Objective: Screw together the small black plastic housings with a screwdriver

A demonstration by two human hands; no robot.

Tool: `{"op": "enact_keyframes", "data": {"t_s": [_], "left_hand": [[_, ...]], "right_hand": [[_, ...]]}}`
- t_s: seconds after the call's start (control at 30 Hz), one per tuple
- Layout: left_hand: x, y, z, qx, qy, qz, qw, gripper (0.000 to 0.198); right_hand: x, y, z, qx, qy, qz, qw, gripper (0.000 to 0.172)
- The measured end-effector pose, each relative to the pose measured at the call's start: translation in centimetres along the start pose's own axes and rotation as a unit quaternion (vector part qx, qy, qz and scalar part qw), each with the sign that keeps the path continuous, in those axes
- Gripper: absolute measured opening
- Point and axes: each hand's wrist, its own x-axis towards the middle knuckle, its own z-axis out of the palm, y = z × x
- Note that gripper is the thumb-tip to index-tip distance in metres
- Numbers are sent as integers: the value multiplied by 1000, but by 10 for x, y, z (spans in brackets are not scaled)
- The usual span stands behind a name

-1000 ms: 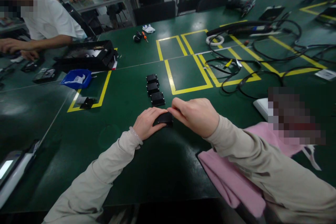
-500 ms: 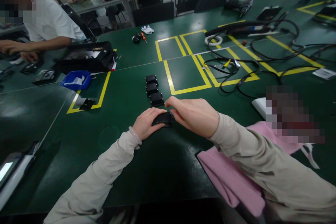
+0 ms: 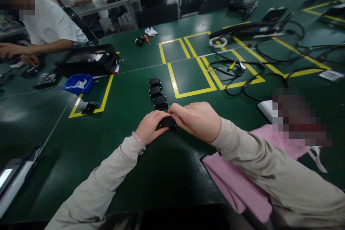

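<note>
A small black box-like part (image 3: 167, 123) lies on the green table under my hands. My left hand (image 3: 150, 125) grips it from the left, thumb along the near side and fingers over the far side. At its right end is my right hand (image 3: 198, 119), thumb and index finger pinched together against the part's upper corner; whether a tiny piece sits between those fingertips is hidden. Just beyond, three similar black parts (image 3: 155, 92) stand in a row leading away from me, with small shiny points at their corners.
A blue tray (image 3: 78, 83) and a black open case (image 3: 88, 59) stand left, near a co-worker in a white shirt (image 3: 52, 19). Black cables (image 3: 242, 75) sprawl at right across yellow tape outlines. Pink cloth (image 3: 237, 183) lies under my right forearm. An orange-handled tool (image 3: 146, 39) lies farther back.
My right thumb and index finger have closed together and moved slightly left onto the black part's corner. My left hand keeps its hold.
</note>
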Motion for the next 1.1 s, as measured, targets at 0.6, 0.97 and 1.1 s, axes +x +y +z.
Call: {"op": "enact_keyframes", "data": {"t_s": [0.6, 0.97, 1.1], "left_hand": [[20, 34, -11, 129, -71, 12, 989, 12], [28, 44, -18, 158, -125, -15, 979, 17], [26, 42, -17, 148, -111, -14, 983, 15]], "right_hand": [[0, 1, 0, 89, 20, -11, 996, 27], [1, 6, 5, 78, 25, -45, 996, 30], [0, 7, 3, 87, 68, -42, 993, 30]]}}
